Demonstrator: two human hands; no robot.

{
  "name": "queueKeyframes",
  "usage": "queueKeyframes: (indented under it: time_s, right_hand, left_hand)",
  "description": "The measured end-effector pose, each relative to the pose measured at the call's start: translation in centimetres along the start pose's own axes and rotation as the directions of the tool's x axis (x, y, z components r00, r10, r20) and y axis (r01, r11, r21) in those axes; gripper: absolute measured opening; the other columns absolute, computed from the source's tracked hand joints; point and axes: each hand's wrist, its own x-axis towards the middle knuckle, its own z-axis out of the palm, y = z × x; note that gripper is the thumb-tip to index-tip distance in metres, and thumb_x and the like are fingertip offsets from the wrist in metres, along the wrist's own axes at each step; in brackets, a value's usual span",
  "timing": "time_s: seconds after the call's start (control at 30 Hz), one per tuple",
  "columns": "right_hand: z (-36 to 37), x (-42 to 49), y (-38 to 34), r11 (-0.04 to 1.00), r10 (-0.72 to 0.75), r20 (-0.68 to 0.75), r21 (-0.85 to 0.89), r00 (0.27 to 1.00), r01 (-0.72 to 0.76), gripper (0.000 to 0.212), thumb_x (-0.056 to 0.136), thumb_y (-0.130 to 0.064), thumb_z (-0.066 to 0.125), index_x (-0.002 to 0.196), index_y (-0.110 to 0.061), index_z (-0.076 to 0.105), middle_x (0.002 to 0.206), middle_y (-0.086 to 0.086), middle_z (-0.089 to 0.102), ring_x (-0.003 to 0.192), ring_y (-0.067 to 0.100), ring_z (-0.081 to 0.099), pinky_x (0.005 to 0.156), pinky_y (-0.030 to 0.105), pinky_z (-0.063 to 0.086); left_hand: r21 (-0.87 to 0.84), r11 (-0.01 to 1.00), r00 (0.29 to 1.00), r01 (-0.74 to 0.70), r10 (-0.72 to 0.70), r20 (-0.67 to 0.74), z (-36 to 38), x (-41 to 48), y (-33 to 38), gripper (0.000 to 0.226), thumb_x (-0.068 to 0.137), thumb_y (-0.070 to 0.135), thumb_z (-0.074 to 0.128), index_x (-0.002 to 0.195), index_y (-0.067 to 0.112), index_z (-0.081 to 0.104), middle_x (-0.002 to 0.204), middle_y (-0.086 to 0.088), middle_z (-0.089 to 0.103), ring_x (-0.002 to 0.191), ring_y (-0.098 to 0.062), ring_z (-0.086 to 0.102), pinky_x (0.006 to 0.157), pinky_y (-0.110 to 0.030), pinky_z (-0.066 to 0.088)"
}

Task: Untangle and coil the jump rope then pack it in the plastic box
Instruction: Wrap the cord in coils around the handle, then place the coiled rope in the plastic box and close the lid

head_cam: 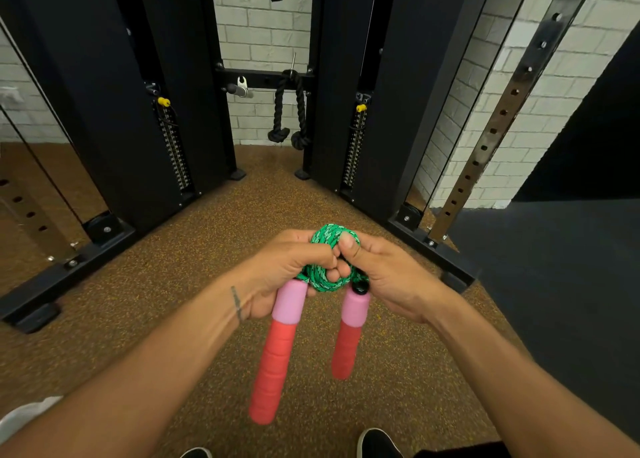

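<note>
While both hands work in mid-air above the speckled brown floor [180,284], nothing rests on a surface.
Surroundings: a black cable machine [145,111] with two weight stacks stands ahead against a white brick wall [263,27]; a black triceps rope [289,111] hangs from its crossbar; a perforated steel upright [502,111] leans at the right; a dark mat [554,267] covers the floor's right side.
In the way: fingers cover the middle of the coil.
Jump rope [334,239]: green cord flecked white, wound into a tight bundle, held between the hands.
Handles: two, pink above red, hanging downward, left handle [277,346], right handle [349,333].
Left hand [287,263]: closed around the bundle.
Right hand [384,270]: thumb and fingers pinched on the cord.
Shoes: two dark toes at the bottom edge [375,442].
</note>
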Motion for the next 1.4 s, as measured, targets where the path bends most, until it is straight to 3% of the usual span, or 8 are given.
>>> queueKeyframes:
  time_s: [0.2, 0.4, 0.5, 0.63, 0.8, 0.93, 1.17, 1.4]
  right_hand:
    - [1.1, 0.5, -0.2, 0.923, -0.049, -0.102, -0.385, 0.994, 0.006, 0.062, 0.082, -0.078, 0.045, 0.096, -0.019, 0.059, 0.083, 0.004, 0.063, 0.075, 0.021, 0.053, 0.070, 0.043, 0.043]
    - [1.5, 0.9, -0.4, 0.859, -0.127, -0.231, -0.513, 0.965, -0.010, 0.036, 0.097, -0.055, 0.039, 0.095, -0.022, 0.050, 0.080, -0.003, 0.057, 0.065, 0.008, 0.053, 0.056, 0.027, 0.044]
    - [2.3, 0.8, -0.9, 0.914, -0.103, -0.248, -0.406, 0.963, -0.006, 0.049, 0.090, -0.063, 0.039, 0.107, -0.018, 0.050, 0.096, 0.006, 0.065, 0.067, 0.010, 0.063, 0.059, 0.028, 0.052]
    - [2.5, 0.9, -1.3, 0.959, -0.056, -0.256, -0.282, 0.965, -0.019, 0.062, 0.082, -0.071, 0.043, 0.115, -0.020, 0.052, 0.098, 0.008, 0.068, 0.064, 0.015, 0.064, 0.066, 0.043, 0.055]
    - [4.6, 1.1, -2.6, 0.996, 0.076, -0.235, 0.067, 0.969, -0.062, 0.047, 0.092, -0.051, 0.055, 0.121, -0.014, 0.055, 0.080, 0.005, 0.061, 0.050, 0.012, 0.052, 0.048, 0.028, 0.050]
    - [6.0, 1.1, -4.1, 0.965, 0.132, -0.064, 0.236, 0.989, -0.113, 0.048, 0.084, -0.044, 0.065, 0.120, -0.013, 0.063, 0.080, 0.003, 0.067, 0.055, 0.011, 0.050, 0.050, 0.027, 0.049]
    - [12.6, 3.5, -5.1, 0.938, 0.085, 0.091, 0.328, 0.992, -0.110, 0.035, 0.082, -0.032, 0.066, 0.109, -0.010, 0.067, 0.086, 0.003, 0.066, 0.055, 0.008, 0.046, 0.044, 0.020, 0.047]
    - [20.8, 6.9, -3.1, 0.928, 0.079, 0.201, 0.342, 0.976, -0.146, 0.041, 0.082, -0.025, 0.066, 0.120, -0.010, 0.062, 0.085, 0.003, 0.063, 0.053, 0.009, 0.046, 0.045, 0.022, 0.047]
  left_hand:
    - [0.149, 0.989, 0.974, 0.013, 0.021, -0.225, 0.8, 0.0, 0.1, 0.021, 0.077, -0.003, 0.065, 0.090, 0.012, 0.071, 0.078, -0.005, 0.070, 0.060, -0.008, 0.058, 0.048, -0.020, 0.043]
    - [0.414, 0.908, 0.924, -0.057, 0.205, -0.323, 0.8, 0.0, -0.6, 0.014, 0.081, 0.014, 0.069, 0.095, 0.014, 0.068, 0.092, -0.018, 0.071, 0.066, -0.015, 0.059, 0.055, -0.027, 0.050]
    - [0.469, 0.878, 0.893, -0.095, 0.284, -0.350, -0.1, 0.1, -0.1, 0.011, 0.082, 0.021, 0.071, 0.092, 0.020, 0.067, 0.093, -0.009, 0.070, 0.075, -0.016, 0.063, 0.064, -0.037, 0.055]
    - [0.389, 0.908, 0.913, -0.157, 0.284, -0.294, -1.2, -1.0, 0.9, 0.026, 0.082, 0.023, 0.078, 0.106, 0.022, 0.068, 0.095, 0.004, 0.071, 0.081, -0.005, 0.069, 0.066, -0.018, 0.054]
    - [0.406, 0.880, 0.879, -0.246, 0.379, -0.288, -2.5, -2.5, 1.1, 0.021, 0.087, 0.022, 0.074, 0.107, 0.018, 0.074, 0.096, 0.003, 0.075, 0.088, -0.008, 0.070, 0.074, -0.023, 0.053]
    - [0.374, 0.890, 0.885, -0.260, 0.375, -0.277, -4.4, -4.7, 1.8, 0.022, 0.089, 0.023, 0.070, 0.110, 0.018, 0.073, 0.102, -0.003, 0.075, 0.088, -0.010, 0.067, 0.069, -0.026, 0.050]
    - [0.296, 0.899, 0.834, -0.323, 0.418, -0.360, -9.0, -11.1, 1.7, 0.027, 0.094, 0.020, 0.063, 0.121, 0.016, 0.068, 0.114, -0.012, 0.071, 0.087, -0.012, 0.066, 0.062, -0.022, 0.054]
    - [0.276, 0.916, 0.747, -0.289, 0.397, -0.533, -14.9, -17.0, -1.1, 0.026, 0.095, 0.019, 0.063, 0.120, 0.014, 0.068, 0.112, -0.018, 0.070, 0.085, -0.015, 0.065, 0.060, -0.023, 0.054]
